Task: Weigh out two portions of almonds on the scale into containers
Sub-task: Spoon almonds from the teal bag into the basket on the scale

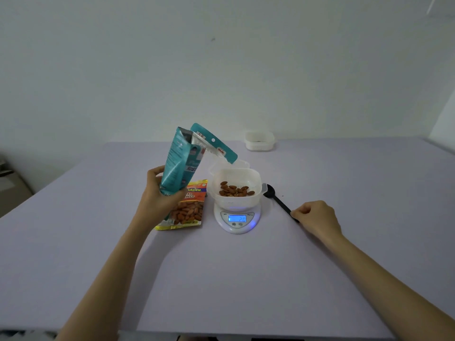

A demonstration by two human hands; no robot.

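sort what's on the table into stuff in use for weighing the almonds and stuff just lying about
In use: teal pouch, held by the left hand; white container of almonds; scale under it; black spoon, gripped by the right hand.
Lying about: yellow almond packet, flat on the table; far white container, possibly for the second portion.

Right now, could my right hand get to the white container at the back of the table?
Probably yes: bare table lies between the right hand and the far container, but it grips the black spoon.
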